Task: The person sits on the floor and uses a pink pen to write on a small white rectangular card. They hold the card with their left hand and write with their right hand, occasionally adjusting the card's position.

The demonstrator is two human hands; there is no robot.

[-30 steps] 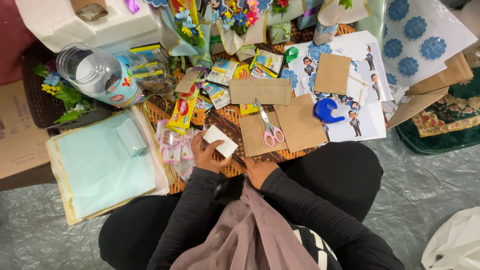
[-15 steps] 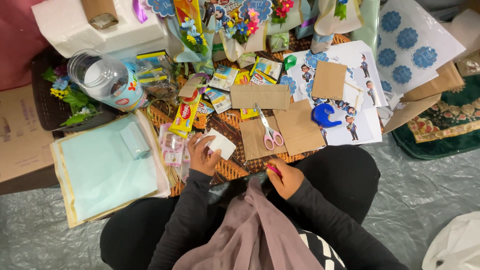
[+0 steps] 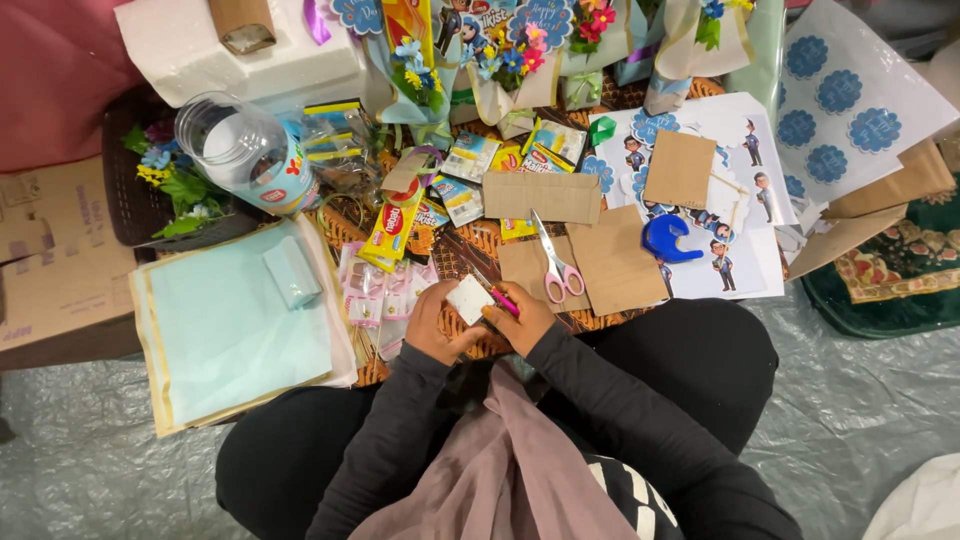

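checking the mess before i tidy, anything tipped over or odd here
The clear plastic jar lies on its side at the upper left, mouth open, resting against the dark basket. Otherwise nothing looks spilled or damaged, only crowded craft supplies.

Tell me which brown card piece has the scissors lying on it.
The low brown card piece just beyond the hands: the pink-handled scissors lie across it. The others carry none.

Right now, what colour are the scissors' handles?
Pink, on the scissors lying on brown card; clearest in the head view.
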